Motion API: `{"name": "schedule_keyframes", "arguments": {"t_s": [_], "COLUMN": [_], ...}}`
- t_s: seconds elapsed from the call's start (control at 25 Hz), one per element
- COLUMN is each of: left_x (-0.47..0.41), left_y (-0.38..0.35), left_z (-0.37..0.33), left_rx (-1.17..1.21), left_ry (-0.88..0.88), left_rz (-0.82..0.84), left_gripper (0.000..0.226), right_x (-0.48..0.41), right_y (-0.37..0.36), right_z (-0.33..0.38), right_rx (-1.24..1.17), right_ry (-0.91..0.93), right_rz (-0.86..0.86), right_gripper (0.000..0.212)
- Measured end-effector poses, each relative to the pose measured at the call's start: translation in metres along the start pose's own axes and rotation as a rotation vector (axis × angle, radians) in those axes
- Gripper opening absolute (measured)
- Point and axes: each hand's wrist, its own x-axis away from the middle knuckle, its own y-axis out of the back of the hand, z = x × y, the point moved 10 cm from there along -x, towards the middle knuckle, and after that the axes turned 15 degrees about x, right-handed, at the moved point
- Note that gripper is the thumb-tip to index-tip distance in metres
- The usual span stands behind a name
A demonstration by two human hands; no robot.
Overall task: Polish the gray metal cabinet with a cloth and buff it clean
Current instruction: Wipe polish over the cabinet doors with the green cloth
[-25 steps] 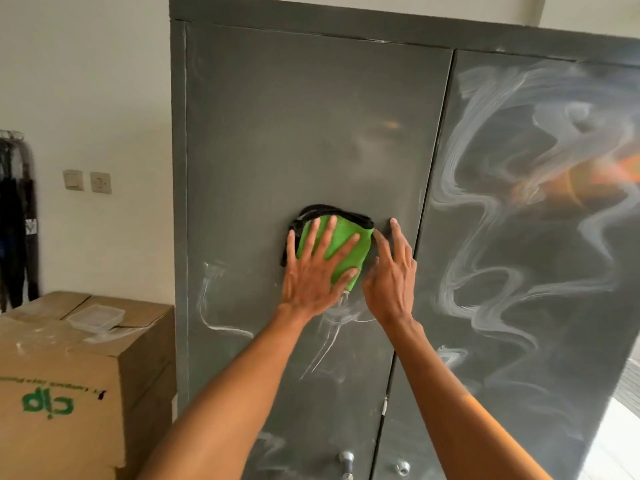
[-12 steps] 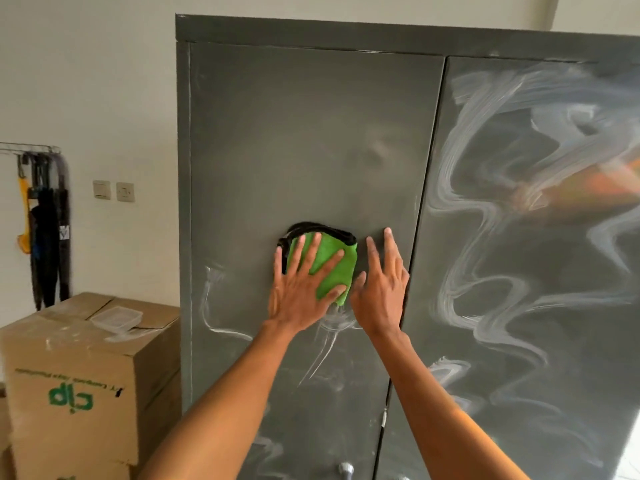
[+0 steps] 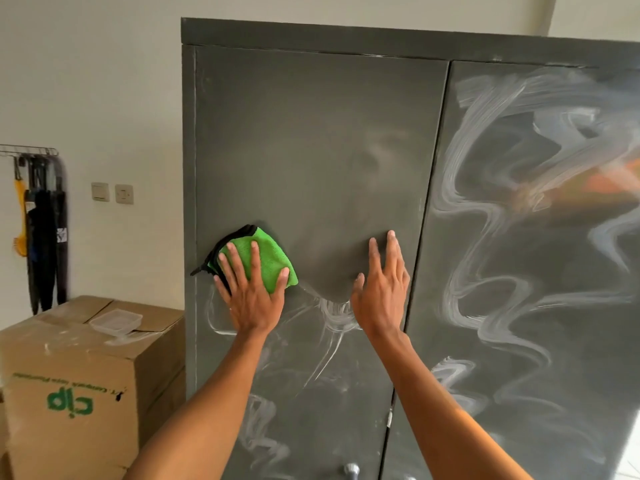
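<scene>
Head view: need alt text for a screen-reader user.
A person's left hand presses a green cloth flat against the left door of a gray metal cabinet, while the right hand rests open on the same door near the centre seam. White polish swirls cover the right door and the left door's lower part. A cardboard box stands to the left.

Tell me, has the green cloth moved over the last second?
Yes. The green cloth, pressed by the left hand, has slid left, away from the seam between the doors and toward the left door's outer edge.
</scene>
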Motion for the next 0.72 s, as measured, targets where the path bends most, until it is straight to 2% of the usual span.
{"name": "schedule_keyframes", "arguments": {"t_s": [0.28,0.48,0.72], "left_x": [-0.040,-0.019,0.023], "left_y": [0.039,0.035,0.023], "left_z": [0.043,0.062,0.121], "left_rx": [-0.170,-0.161,-0.195], "left_ry": [-0.240,-0.202,-0.294], "left_rz": [0.128,0.105,0.217], "left_gripper": [0.091,0.089,0.088], "right_x": [0.009,0.018,0.031], "right_y": [-0.019,-0.034,-0.046], "right_z": [0.073,0.134,0.149], "right_rx": [0.007,0.006,0.036], "right_ry": [-0.101,-0.060,-0.069], "right_rz": [0.035,0.025,-0.039], "right_gripper": [0.078,0.073,0.066]}}
